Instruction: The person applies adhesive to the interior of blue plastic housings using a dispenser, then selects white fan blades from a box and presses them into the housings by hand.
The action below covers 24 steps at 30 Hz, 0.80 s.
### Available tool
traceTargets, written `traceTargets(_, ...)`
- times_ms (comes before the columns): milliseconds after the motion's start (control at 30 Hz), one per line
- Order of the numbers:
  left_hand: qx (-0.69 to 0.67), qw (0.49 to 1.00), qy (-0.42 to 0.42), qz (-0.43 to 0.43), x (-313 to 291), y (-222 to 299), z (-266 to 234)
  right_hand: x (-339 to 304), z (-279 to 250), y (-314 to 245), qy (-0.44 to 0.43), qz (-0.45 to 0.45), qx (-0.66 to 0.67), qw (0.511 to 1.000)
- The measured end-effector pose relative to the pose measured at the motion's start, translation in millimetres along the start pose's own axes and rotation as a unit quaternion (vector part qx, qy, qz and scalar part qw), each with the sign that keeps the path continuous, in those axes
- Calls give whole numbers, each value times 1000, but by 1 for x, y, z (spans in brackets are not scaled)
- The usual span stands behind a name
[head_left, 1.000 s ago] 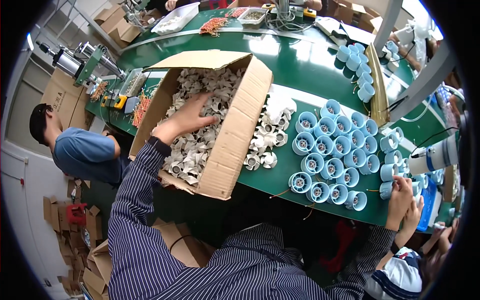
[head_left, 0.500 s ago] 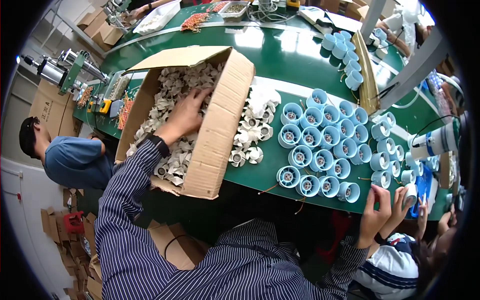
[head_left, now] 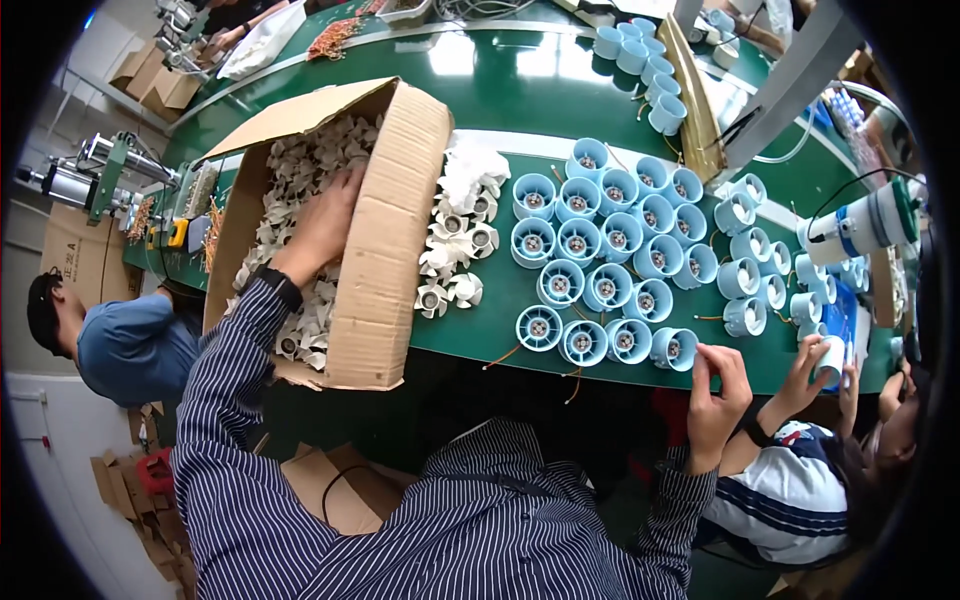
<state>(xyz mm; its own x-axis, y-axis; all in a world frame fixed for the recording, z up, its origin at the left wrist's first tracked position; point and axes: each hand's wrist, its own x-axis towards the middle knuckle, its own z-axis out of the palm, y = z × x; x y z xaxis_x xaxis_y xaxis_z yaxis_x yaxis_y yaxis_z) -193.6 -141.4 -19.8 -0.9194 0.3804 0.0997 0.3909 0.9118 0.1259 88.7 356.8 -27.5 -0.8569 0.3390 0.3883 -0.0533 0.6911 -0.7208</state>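
Note:
My left hand (head_left: pixel 322 225) reaches into a cardboard box (head_left: pixel 388 250) full of small white fan impellers (head_left: pixel 308 165). Its fingers stretch over the pile toward the box's right wall, their tips partly hidden. My right hand (head_left: pixel 718 405) is raised at the table's front edge, fingers curled together. The fingertips come close to the rim of the nearest light-blue round housing (head_left: pixel 675 349); whether they touch it, or hold something small, I cannot make out. Several more such blue housings (head_left: pixel 606 287), open side up with motors inside, stand in rows left of this hand.
Loose impellers (head_left: pixel 450 242) and a white plastic bag (head_left: pixel 470 172) lie between box and housings. A co-worker's hand (head_left: pixel 795 385) holds a white cup-shaped part at the right. A metal post (head_left: pixel 795 85) and a cylindrical tool (head_left: pixel 860 225) rise there. Another person (head_left: pixel 135 340) sits left.
The whole view has shifted, with the scene moving left and slightly up. My right hand is nearer the closest housing. My left hand stays in the box, its fingers less spread.

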Motion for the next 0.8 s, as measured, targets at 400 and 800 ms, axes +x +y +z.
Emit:
traceTargets(400, 5, 1000, -11, -3, 1, -8, -23, 5, -2, -6, 6, -42, -17, 999)
traceTargets(800, -386, 899, 57, -200, -26, -1, -76, 10, -2, -41, -4, -63, 5, 998)
